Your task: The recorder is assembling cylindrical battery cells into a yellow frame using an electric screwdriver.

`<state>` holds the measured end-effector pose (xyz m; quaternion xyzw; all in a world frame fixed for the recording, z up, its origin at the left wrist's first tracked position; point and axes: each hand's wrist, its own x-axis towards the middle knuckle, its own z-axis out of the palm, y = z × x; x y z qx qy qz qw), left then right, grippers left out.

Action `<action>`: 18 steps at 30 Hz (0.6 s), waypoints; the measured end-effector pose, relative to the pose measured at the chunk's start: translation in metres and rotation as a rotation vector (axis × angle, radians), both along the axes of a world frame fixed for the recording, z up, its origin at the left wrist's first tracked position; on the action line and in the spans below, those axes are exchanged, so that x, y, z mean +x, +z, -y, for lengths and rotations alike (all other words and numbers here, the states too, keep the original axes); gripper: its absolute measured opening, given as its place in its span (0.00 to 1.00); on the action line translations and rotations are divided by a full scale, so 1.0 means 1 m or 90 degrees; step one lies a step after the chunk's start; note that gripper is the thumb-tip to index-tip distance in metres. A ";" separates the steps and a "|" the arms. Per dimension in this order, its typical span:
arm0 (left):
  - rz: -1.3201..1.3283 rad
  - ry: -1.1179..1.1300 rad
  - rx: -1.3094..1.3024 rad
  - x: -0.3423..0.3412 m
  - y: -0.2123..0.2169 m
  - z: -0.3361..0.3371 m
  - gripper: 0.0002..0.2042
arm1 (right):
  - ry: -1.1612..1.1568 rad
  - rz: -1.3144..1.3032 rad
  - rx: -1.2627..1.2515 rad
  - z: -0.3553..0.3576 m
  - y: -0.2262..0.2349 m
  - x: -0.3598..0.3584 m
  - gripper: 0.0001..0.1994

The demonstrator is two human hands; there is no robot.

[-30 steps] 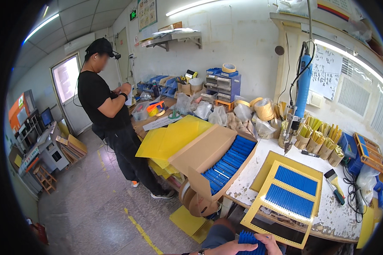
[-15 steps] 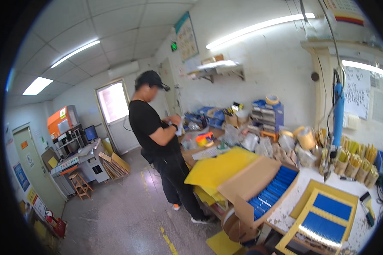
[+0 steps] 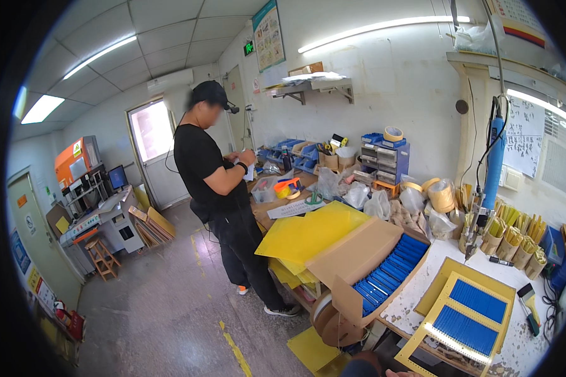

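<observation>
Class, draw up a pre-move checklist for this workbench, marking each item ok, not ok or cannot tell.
1. Carton open, with its blue strips exposed: ok.
2. Brush lying clear of the yellow frame: ok.
3. Yellow frame wholly over the bench: not ok, its near end juts past the front edge.
4. Hands in full view: not ok, only a sliver shows at the lower edge.
5. Anything held in them: cannot tell.

Hands (image 3: 402,374) barely showing, grip unclear
</observation>
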<state>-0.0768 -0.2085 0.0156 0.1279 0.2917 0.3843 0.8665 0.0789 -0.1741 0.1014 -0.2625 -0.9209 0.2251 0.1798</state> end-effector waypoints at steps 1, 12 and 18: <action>-0.008 0.006 0.012 0.000 -0.001 0.000 0.11 | 0.010 -0.002 0.002 -0.001 0.001 0.001 0.53; -0.029 0.036 0.067 0.003 -0.010 0.004 0.12 | 0.026 0.001 -0.017 0.003 -0.001 0.003 0.50; -0.035 0.019 0.097 -0.001 -0.007 0.004 0.12 | 0.013 -0.031 -0.008 0.005 0.003 0.001 0.50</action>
